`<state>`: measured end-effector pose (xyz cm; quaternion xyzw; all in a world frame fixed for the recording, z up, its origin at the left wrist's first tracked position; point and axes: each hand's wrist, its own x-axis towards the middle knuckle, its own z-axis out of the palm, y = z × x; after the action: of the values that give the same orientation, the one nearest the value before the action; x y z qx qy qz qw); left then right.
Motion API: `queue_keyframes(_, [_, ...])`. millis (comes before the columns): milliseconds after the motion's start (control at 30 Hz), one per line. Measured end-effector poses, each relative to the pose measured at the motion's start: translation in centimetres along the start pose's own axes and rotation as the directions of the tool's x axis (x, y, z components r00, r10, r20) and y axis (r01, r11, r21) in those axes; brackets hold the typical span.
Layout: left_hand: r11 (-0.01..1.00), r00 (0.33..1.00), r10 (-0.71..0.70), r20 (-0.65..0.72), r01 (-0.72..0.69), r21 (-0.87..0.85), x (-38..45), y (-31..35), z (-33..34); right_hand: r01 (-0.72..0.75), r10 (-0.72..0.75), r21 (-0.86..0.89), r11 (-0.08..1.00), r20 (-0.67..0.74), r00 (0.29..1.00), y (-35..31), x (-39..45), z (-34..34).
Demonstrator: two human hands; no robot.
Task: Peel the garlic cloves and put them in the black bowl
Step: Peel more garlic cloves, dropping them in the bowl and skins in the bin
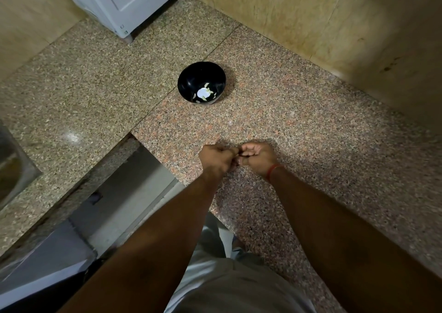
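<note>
The black bowl [189,79] stands on the granite counter [299,126], with several pale garlic cloves [204,94] lying at its bottom. Nearer to me, above the counter's front part, my left hand [216,160] and my right hand [257,157] are pressed together fingertip to fingertip. Both are curled around something small that the fingers hide, so the garlic clove itself does not show. A red thread circles my right wrist.
A white appliance [126,4] stands at the back left against the tan wall [311,18]. A steel sink [14,166] sits at the left edge. The counter is cut out at the lower left, showing the floor [124,193] below.
</note>
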<state>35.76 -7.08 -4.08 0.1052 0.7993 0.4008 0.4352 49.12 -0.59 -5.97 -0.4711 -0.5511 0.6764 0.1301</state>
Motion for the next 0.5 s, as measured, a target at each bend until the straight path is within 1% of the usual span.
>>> queue_keyframes(100, [1.0, 1.0, 0.006, 0.003, -0.007, 0.028, 0.0, 0.3, 0.1, -0.005, 0.005, 0.006, 1.0, 0.001, 1.0, -0.3, -0.1, 0.1])
queue_keyframes(267, [0.994, 0.996, 0.073, 0.054, -0.077, 0.083, 0.0, 0.1, -0.5, 0.027, -0.028, -0.03, 0.999, -0.012, 1.0, -0.4, -0.4, 0.1])
queue_keyframes(400, [1.0, 0.99, 0.023, 0.141, -0.023, -0.001, 0.3, 0.0, -1.4, 0.045, -0.045, -0.005, 0.999, -0.007, 0.999, -0.4, -0.5, 0.1])
queue_keyframes(500, [1.0, 0.99, 0.001, 0.142, -0.001, 0.0, 0.2, 0.3, -1.6, 0.033, -0.033, 0.011, 0.999, 0.018, 0.999, -0.5, -0.5, 0.1])
